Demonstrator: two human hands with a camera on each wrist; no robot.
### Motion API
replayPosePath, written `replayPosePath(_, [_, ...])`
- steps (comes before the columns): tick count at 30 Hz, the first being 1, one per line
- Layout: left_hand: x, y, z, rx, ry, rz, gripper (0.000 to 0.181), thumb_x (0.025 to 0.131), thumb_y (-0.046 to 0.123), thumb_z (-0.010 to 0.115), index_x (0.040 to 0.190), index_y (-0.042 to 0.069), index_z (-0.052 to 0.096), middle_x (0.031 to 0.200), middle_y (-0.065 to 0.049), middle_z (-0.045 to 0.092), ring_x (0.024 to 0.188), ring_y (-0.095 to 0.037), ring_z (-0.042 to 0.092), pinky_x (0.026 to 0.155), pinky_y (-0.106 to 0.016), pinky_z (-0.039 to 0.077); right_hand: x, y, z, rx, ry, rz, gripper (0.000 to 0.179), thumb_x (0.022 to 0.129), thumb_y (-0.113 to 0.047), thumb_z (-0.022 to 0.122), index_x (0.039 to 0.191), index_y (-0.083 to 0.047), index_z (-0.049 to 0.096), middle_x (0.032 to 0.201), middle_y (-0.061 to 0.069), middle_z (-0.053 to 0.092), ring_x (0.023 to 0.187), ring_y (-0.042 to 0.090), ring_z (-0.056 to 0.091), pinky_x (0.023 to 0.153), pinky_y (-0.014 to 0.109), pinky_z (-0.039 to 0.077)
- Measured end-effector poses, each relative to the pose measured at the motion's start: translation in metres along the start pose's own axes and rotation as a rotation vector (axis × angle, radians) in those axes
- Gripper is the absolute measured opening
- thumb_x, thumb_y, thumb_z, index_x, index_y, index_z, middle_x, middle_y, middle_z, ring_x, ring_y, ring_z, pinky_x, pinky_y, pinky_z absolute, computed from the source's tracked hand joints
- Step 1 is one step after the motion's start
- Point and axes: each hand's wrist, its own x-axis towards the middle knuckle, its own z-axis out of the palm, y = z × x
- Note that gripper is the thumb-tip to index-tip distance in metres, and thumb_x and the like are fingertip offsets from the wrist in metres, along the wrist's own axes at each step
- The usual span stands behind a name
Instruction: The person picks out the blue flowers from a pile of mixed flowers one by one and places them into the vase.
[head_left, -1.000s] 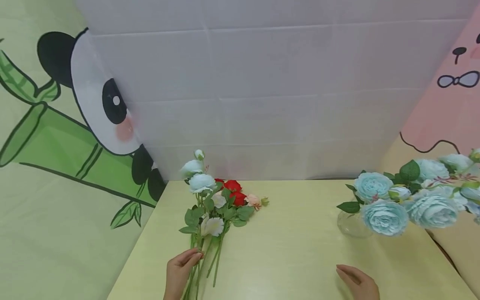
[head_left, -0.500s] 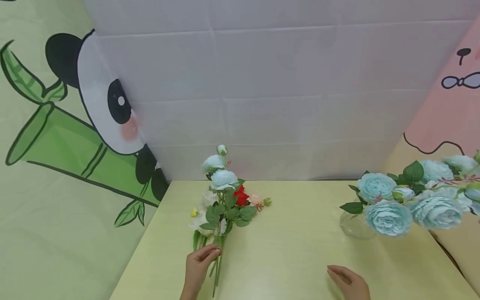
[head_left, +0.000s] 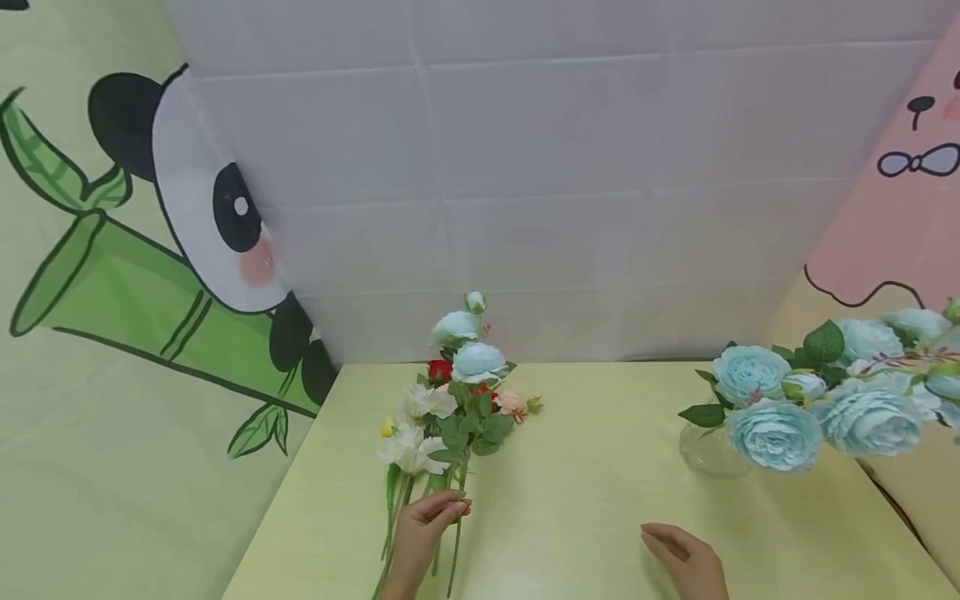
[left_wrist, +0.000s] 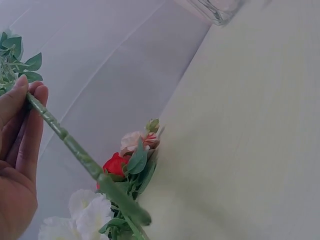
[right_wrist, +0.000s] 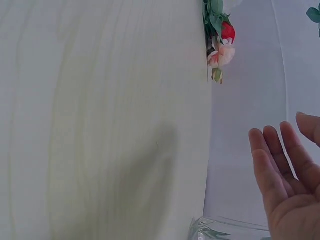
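My left hand (head_left: pixel 423 533) pinches the green stem (left_wrist: pixel 80 152) of a light blue peony spray (head_left: pixel 480 363) between thumb and fingers. The spray is held upright, its blooms at the top and the stem's lower end pointing down. Behind and beside it on the table lie white flowers (head_left: pixel 408 447), red roses (left_wrist: pixel 116 164) and a pale pink flower (head_left: pixel 512 403), partly hidden by the spray. My right hand (head_left: pixel 688 560) hovers over the right part of the table, fingers relaxed and holding nothing.
A clear glass vase (head_left: pixel 708 454) stands at the right of the pale yellow table (head_left: pixel 570 467), with large light blue peonies (head_left: pixel 776 435) leaning out to the right. A white cloth wall (head_left: pixel 540 250) rises behind the table's back edge.
My left hand has moved right with the blue peony spray, lifting it off the other flowers and uncovering the white ones. My right hand has shifted slightly left.
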Motion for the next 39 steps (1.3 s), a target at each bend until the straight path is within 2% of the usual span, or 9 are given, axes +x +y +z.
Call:
replayPosePath(8, [0.003,0.002,0.010,0.004,-0.008,0.005,0.024,0.081,0.001,0.065,0.095,-0.018,0.062,0.079,0.010,0.072,0.073,-0.007,0.069,0.064,-0.024,0.056,-0.002,-0.006,0.004,-0.012,-0.009,-0.020,0.033,0.084,-0.030,0.065,0.106,-0.005,0.068,0.108,0.010,0.068,0.097,0.019,0.065,0.077,0.028,0.054])
replayPosePath(12, [0.005,0.003,0.014,0.001,-0.045,0.023,0.024,0.082,0.000,0.064,0.096,-0.020,0.061,0.080,0.010,0.072,0.074,-0.007,0.069,0.064,-0.023,0.056,-0.002,-0.009,0.006,-0.016,-0.015,-0.032,0.034,0.084,-0.033,0.064,0.107,-0.007,0.068,0.110,0.011,0.067,0.100,0.021,0.065,0.079,0.030,0.054])
replayPosePath(15, [0.005,0.002,0.015,0.005,-0.056,0.001,0.027,0.081,0.001,0.065,0.097,-0.020,0.060,0.080,0.011,0.072,0.074,-0.007,0.069,0.065,-0.024,0.056,-0.002,-0.012,0.007,-0.018,-0.015,-0.041,0.034,0.085,-0.032,0.064,0.107,-0.008,0.068,0.111,0.010,0.067,0.100,0.021,0.065,0.080,0.031,0.054])
replayPosePath(19, [0.005,0.002,0.016,0.021,-0.039,-0.056,0.030,0.081,0.004,0.066,0.098,-0.020,0.060,0.078,0.011,0.072,0.073,-0.007,0.069,0.065,-0.026,0.056,-0.004,-0.015,0.009,-0.008,-0.012,-0.061,0.034,0.085,-0.033,0.064,0.108,-0.007,0.068,0.112,0.010,0.067,0.098,0.020,0.065,0.079,0.029,0.054])
replayPosePath(25, [0.005,0.003,0.017,0.027,-0.049,-0.076,0.030,0.081,0.005,0.067,0.099,-0.018,0.061,0.079,0.010,0.072,0.074,-0.008,0.069,0.066,-0.025,0.056,-0.003,-0.021,0.018,0.039,-0.018,-0.073,0.034,0.084,-0.034,0.066,0.108,-0.009,0.068,0.110,0.006,0.068,0.097,0.017,0.065,0.080,0.029,0.053])
replayPosePath(32, [0.008,0.002,0.026,0.024,-0.077,-0.006,0.027,0.080,0.003,0.067,0.097,-0.017,0.063,0.079,0.011,0.071,0.073,-0.008,0.069,0.065,-0.025,0.056,-0.006,-0.029,0.030,0.086,-0.025,-0.137,0.033,0.082,-0.033,0.068,0.105,-0.009,0.069,0.105,0.005,0.069,0.090,0.006,0.065,0.078,0.026,0.053])
replayPosePath(36, [0.010,0.003,0.032,-0.009,-0.128,0.029,0.027,0.081,0.001,0.065,0.097,-0.020,0.061,0.081,0.012,0.071,0.075,-0.006,0.069,0.066,-0.026,0.057,-0.008,-0.030,0.036,0.106,-0.041,-0.162,0.032,0.082,-0.032,0.068,0.104,-0.009,0.069,0.104,0.005,0.069,0.089,0.005,0.065,0.079,0.029,0.054])
replayPosePath(39, [0.010,0.003,0.035,-0.023,-0.148,0.032,0.029,0.082,0.001,0.064,0.098,-0.022,0.059,0.082,0.012,0.071,0.075,-0.006,0.069,0.066,-0.025,0.056,-0.008,-0.032,0.039,0.107,-0.046,-0.158,0.031,0.082,-0.031,0.068,0.104,-0.009,0.068,0.104,0.005,0.069,0.090,0.007,0.065,0.079,0.029,0.054])
